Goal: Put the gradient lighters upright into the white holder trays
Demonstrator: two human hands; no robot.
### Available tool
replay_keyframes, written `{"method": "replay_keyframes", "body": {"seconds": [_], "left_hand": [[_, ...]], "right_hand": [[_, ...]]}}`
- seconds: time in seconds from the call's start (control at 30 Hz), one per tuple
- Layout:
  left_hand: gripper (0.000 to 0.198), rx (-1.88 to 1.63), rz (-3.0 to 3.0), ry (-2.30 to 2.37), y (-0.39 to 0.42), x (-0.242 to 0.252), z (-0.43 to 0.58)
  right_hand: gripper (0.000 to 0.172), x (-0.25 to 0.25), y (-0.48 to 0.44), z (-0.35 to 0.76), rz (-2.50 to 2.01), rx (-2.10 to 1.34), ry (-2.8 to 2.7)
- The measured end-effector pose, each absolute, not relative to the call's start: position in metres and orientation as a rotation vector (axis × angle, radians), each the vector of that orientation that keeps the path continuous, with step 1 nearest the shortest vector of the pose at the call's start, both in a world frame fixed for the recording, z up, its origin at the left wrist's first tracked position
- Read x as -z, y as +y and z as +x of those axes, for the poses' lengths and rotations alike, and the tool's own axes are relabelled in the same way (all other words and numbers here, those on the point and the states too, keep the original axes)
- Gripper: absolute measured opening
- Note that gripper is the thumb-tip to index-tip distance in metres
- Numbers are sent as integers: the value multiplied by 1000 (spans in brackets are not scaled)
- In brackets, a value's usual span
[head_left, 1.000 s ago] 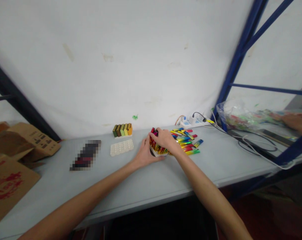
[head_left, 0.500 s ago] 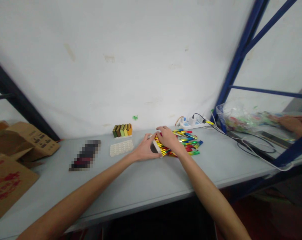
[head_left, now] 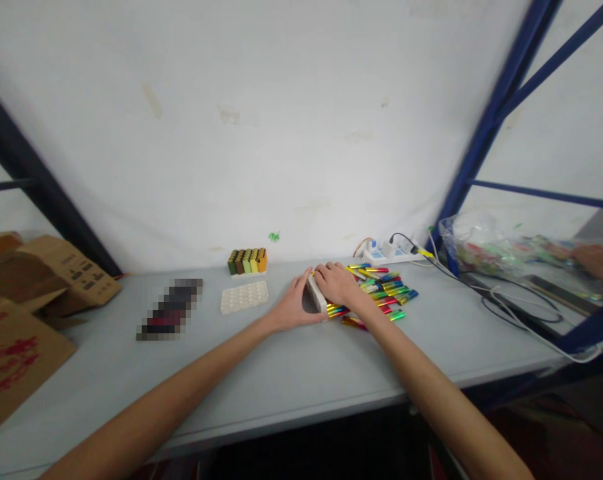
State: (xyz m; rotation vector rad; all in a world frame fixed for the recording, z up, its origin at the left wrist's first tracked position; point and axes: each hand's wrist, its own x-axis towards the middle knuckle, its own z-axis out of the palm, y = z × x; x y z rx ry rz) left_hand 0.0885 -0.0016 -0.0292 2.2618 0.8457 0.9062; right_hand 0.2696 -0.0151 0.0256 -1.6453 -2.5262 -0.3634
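Note:
My left hand (head_left: pixel 294 308) grips a white tray (head_left: pixel 316 293), thumb at the near end and fingers at the far end. The tray stands tilted on its edge, its underside toward my left palm. My right hand (head_left: pixel 337 283) is closed over shiny lighters at the tray's right side, fingers bent and fingertips partly hidden. Around and beneath it lies a loose pile of metallic red, gold, green and blue lighters (head_left: pixel 391 289). To the left, a flat white pocketed tray (head_left: pixel 244 297) lies on the table. Behind it stands a filled block of lighters (head_left: pixel 248 261) in green, brown and yellow.
Open cardboard boxes (head_left: pixel 26 320) occupy the left end of the table (head_left: pixel 281 373). A pixelated dark object (head_left: pixel 171 310) lies nearby. At the back right are a power strip (head_left: pixel 388 252), loose cables and a blue rack post (head_left: pixel 474 160). Beyond it, another person's hand (head_left: pixel 598 261) is near plastic bags.
The tray has tipped more upright, and fewer gold lighters show at its side. My right hand has shifted slightly right and lower, its fingers more curled. The view has moved slightly.

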Motion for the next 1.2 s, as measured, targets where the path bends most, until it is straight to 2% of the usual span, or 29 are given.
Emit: {"method": "replay_keyframes", "body": {"seconds": [0.13, 0.63, 0.93, 1.2], "left_hand": [[132, -871, 2242, 885, -4, 29, 91], [122, -854, 2313, 863, -9, 26, 91], [121, -829, 2325, 878, -14, 21, 91], [122, -818, 2343, 881, -12, 23, 90]], "right_hand": [[43, -29, -14, 272, -1626, 469, -2611], [38, -22, -6, 297, -1719, 415, -2463], [52, -11, 3, 318, -1736, 207, -2131], [55, -4, 8, 330, -1764, 138, -2048]]}}
